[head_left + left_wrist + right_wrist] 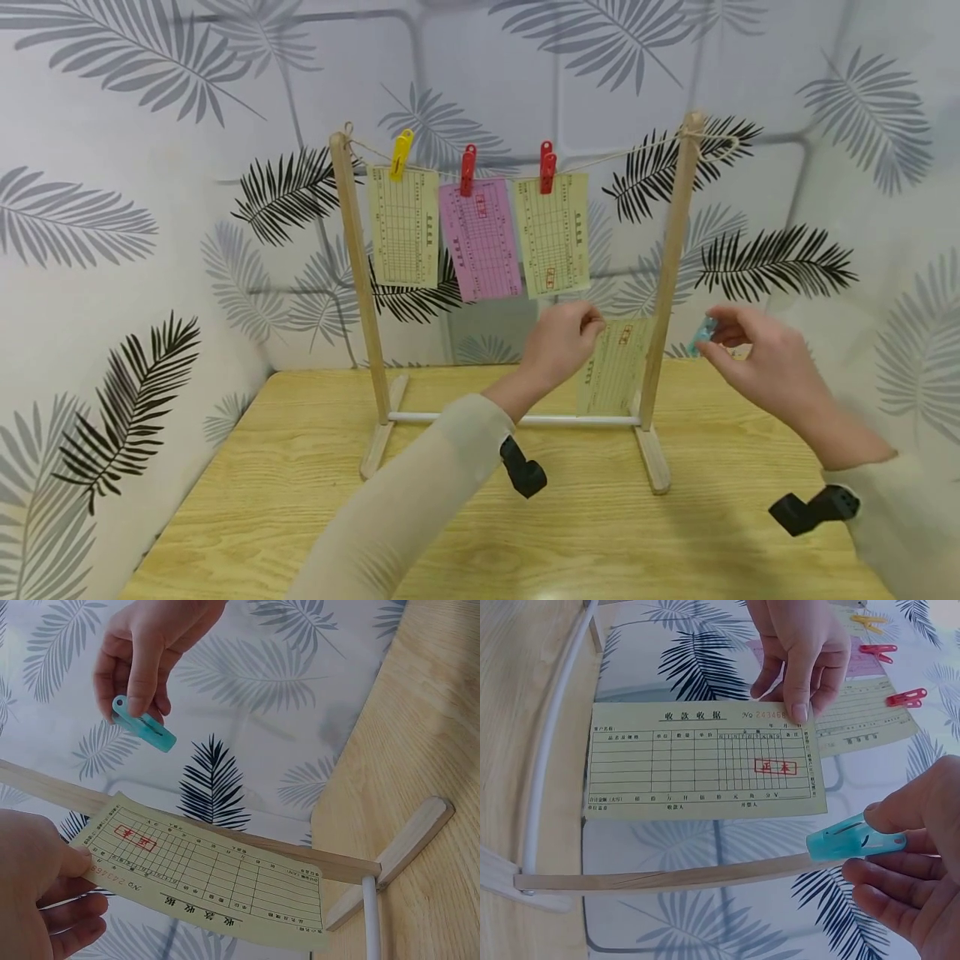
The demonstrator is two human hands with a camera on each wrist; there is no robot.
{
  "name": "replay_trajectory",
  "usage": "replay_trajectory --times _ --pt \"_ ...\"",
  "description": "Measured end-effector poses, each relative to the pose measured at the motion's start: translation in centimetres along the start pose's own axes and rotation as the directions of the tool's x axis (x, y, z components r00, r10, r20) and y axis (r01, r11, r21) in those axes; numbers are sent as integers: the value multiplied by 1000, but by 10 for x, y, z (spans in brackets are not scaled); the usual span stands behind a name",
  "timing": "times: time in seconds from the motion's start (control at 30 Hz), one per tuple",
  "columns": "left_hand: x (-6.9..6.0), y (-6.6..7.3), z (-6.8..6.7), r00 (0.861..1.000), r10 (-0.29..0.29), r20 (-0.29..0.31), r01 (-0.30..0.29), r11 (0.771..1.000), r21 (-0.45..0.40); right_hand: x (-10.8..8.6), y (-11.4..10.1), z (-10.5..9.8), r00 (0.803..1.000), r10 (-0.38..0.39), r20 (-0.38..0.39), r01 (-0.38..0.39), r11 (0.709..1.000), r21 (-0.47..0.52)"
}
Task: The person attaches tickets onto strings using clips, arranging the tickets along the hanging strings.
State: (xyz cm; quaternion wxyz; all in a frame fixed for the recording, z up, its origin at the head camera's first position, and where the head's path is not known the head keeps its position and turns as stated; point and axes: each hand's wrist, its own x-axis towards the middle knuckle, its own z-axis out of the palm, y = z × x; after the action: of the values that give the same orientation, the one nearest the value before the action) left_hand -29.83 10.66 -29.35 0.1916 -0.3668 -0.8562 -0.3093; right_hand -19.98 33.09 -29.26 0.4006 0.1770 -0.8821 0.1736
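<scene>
My left hand (564,340) pinches one corner of a pale yellow receipt slip (202,874), which hangs below the string near the right post. A red stamp and printed grid show on its face. To the right of that post, my right hand (772,362) holds a light blue clothespin (855,838) between thumb and fingers, apart from the slip. On the string (622,155) hang a yellow slip (405,229) under a yellow clothespin (401,155), a pink slip (480,242) under a red clothespin (468,170), and another yellow slip (552,237) under red clothespins (547,168).
The string runs between a left wooden post (351,267) and a right wooden post (675,250). A white rod (570,420) joins their feet low down. The rack stands on a wood-grain table (465,517), before a leaf-patterned backdrop (150,250).
</scene>
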Motion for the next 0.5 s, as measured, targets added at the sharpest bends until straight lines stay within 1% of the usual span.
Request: replay_trajectory --times 0.1,0.23,0.4,0.5 --pt "4 0 -4 999 13 -31 -14 1000 -23 8 -4 -2 999 -29 -29 29 1000 2" --pt "9 1 -10 998 15 -61 -20 997 -77 18 -10 -4 997 -43 -56 44 999 19" --pt "17 3 -20 997 5 -77 -17 988 -152 33 -16 -8 993 -73 -95 75 997 13" --pt "23 3 -26 995 7 -99 -22 989 -148 42 -19 -11 988 -110 -113 111 994 4"
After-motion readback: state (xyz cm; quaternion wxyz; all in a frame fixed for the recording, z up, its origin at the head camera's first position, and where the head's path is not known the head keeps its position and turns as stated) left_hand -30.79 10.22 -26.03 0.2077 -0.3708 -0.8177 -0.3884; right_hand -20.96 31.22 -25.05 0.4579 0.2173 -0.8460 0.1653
